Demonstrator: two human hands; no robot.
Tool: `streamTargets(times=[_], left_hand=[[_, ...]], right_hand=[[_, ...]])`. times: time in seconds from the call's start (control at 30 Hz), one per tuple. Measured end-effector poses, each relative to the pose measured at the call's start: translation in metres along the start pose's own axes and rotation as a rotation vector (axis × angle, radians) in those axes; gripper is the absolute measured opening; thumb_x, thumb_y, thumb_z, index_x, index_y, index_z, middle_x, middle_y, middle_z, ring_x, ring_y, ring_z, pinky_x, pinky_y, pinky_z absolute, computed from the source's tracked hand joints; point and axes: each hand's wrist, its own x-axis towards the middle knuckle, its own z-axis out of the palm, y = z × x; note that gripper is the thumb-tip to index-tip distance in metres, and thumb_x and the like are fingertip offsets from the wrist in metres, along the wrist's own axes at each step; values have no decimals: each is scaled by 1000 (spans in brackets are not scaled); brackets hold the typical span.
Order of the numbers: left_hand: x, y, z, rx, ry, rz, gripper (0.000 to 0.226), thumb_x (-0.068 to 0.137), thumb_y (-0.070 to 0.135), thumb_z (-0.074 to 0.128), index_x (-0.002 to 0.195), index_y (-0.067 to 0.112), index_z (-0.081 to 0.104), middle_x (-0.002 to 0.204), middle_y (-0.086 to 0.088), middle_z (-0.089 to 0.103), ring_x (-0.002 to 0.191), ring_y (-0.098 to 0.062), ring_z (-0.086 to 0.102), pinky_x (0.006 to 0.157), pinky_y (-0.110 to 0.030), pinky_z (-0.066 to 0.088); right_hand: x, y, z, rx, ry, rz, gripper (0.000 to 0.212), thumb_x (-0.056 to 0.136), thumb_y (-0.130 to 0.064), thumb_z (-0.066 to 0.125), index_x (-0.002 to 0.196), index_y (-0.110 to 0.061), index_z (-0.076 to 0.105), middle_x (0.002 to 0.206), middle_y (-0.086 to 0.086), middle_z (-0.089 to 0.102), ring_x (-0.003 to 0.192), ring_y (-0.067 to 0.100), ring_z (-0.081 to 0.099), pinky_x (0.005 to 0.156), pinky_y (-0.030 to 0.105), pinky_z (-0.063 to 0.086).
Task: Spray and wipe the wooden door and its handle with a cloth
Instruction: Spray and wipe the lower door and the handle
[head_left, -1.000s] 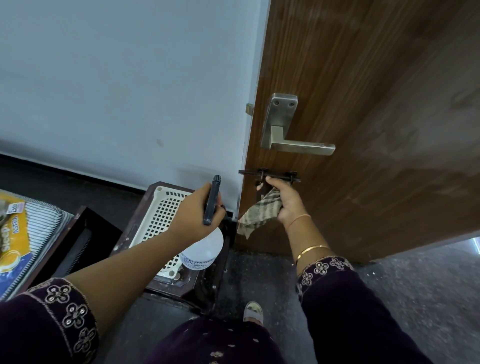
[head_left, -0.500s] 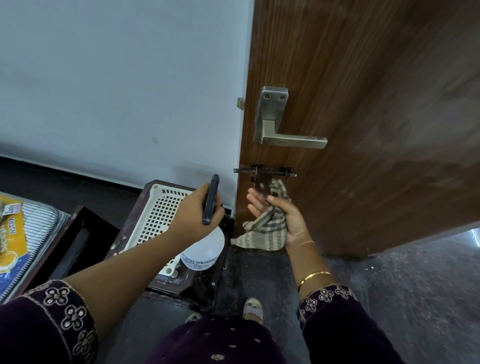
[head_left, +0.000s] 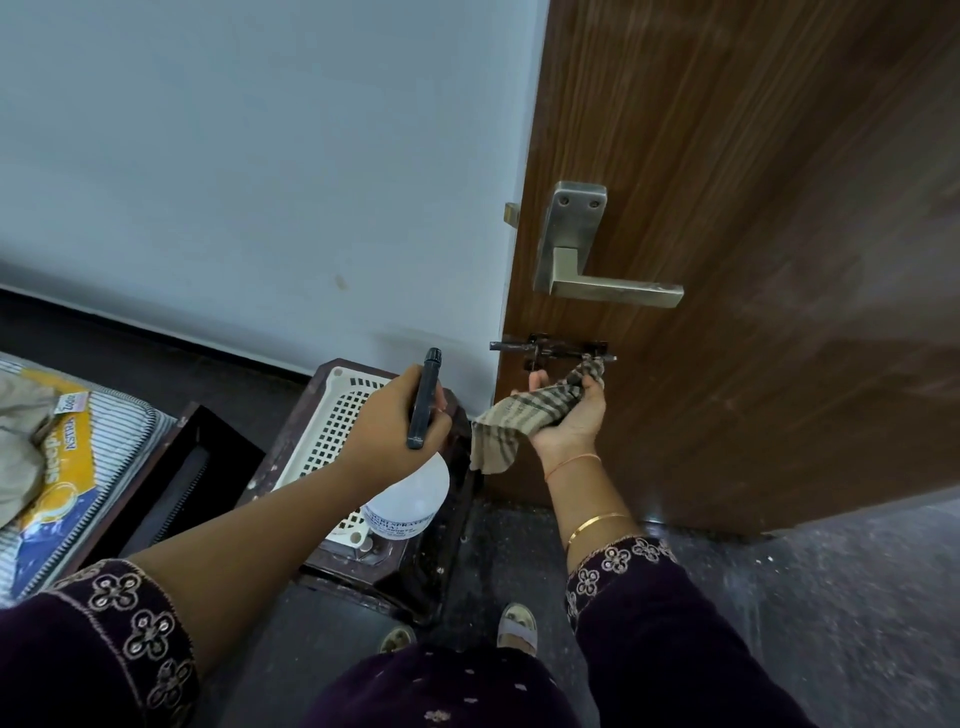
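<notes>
The brown wooden door fills the right side, with a metal lever handle and a dark sliding bolt beneath it. My right hand, palm up, holds a striped beige cloth just below the bolt, and the cloth's top corner touches the bolt's right end. My left hand grips the dark trigger head of a white spray bottle, left of the door's edge and apart from it.
A white perforated basket sits on a dark stand under the bottle. Farther left are a dark box and a striped mattress with a yellow and blue packet. A white wall is behind; my feet stand on the dark floor.
My right hand turned from gripping the cloth at the bolt to palm up below it, then slid the cloth right to the bolt's end. The left hand and bottle stayed put.
</notes>
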Motion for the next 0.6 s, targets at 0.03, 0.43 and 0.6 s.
streamTargets(times=[0.03, 0.43, 0.6], left_hand=[[-1, -1, 0, 1, -1, -2, 12, 75, 21, 54, 87, 17, 53, 76, -9, 62, 59, -19, 53, 64, -42, 49], [0, 2, 4, 4, -6, 8, 16, 75, 23, 53, 88, 14, 53, 77, -6, 61, 63, -16, 54, 64, -30, 46], [0, 1, 0, -14, -5, -8, 16, 74, 22, 53, 89, 14, 53, 81, -9, 62, 65, -21, 56, 68, -40, 49]], right_hand=[[2, 0, 0, -43, 37, 12, 34, 94, -42, 47, 105, -11, 57, 100, 11, 56, 85, 24, 57, 102, 44, 39], [-24, -32, 22, -91, -84, 82, 31, 90, -15, 47, 119, -4, 50, 135, 21, 49, 126, 36, 46, 111, 52, 28], [-20, -12, 22, -150, -20, -49, 62, 73, -26, 81, 124, -6, 54, 136, 14, 52, 127, 30, 47, 111, 48, 32]])
